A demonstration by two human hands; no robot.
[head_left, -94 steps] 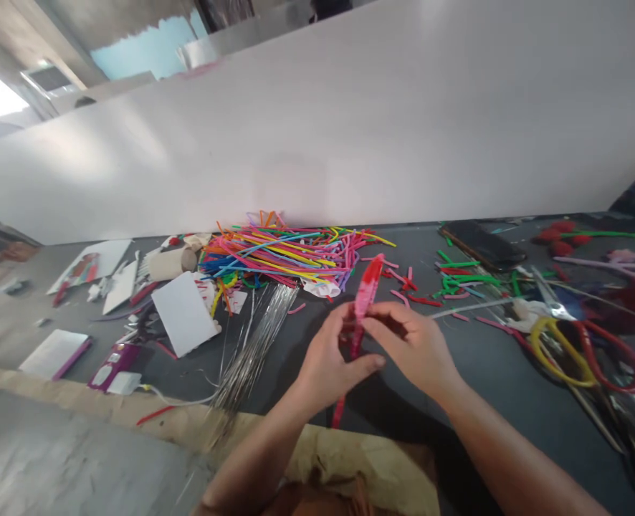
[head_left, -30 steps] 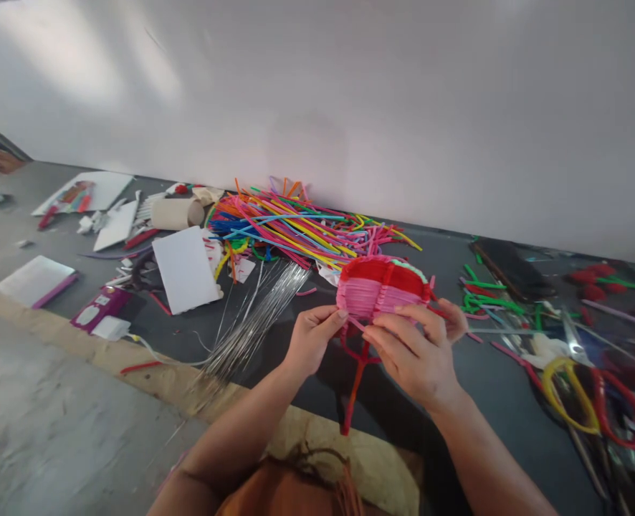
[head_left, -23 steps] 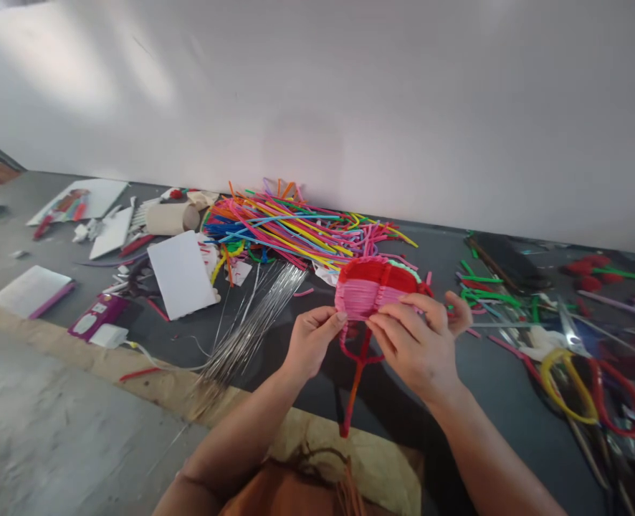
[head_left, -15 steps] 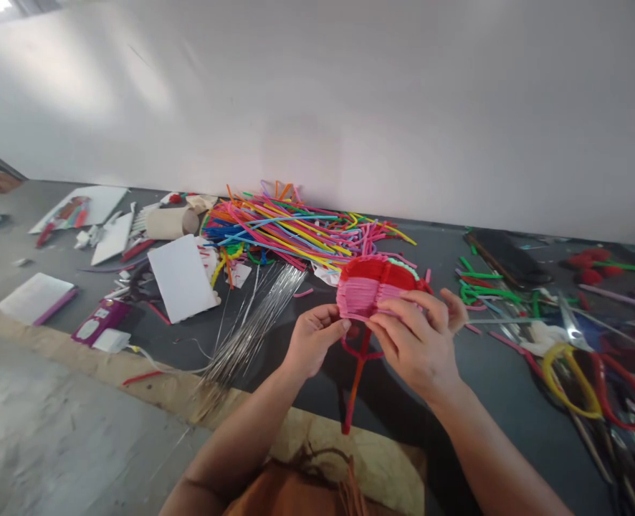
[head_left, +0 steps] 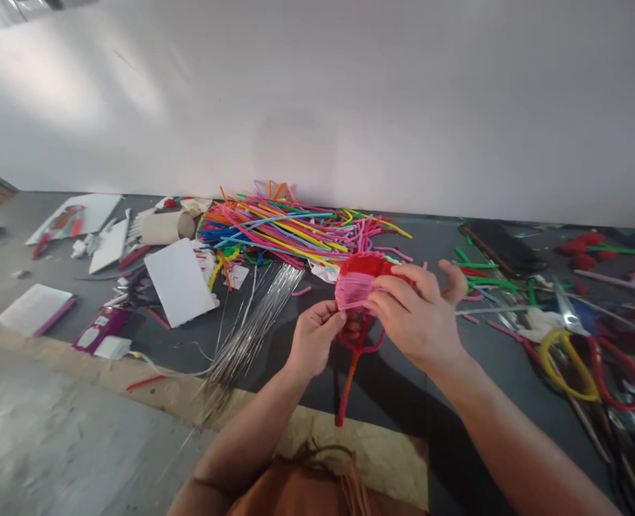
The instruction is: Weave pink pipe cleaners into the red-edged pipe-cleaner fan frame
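Note:
Between my hands is a pipe-cleaner flower [head_left: 356, 289], with pink rows below, red above and a bit of mint green at its far rim. Its red and orange stem [head_left: 348, 383] points down toward me. My left hand [head_left: 316, 333] pinches the flower's lower left edge between thumb and fingers. On the right side, my right hand [head_left: 417, 308] grips the pink part with thumb and fingertips, one finger raised away. My right hand covers the flower's right part.
Behind the flower lies a heap of coloured pipe cleaners [head_left: 290, 228], with thin metal wires [head_left: 258, 330] nearer me. A white card [head_left: 180, 283] and a purple box [head_left: 101, 330] sit left. Scissors [head_left: 570, 364] with yellow and red handles and a dark phone [head_left: 503, 247] are right.
The flower has tilted and turned slightly, so less of its right side and mint rim shows. My right hand has shifted a little left across it. My left hand keeps its pinch.

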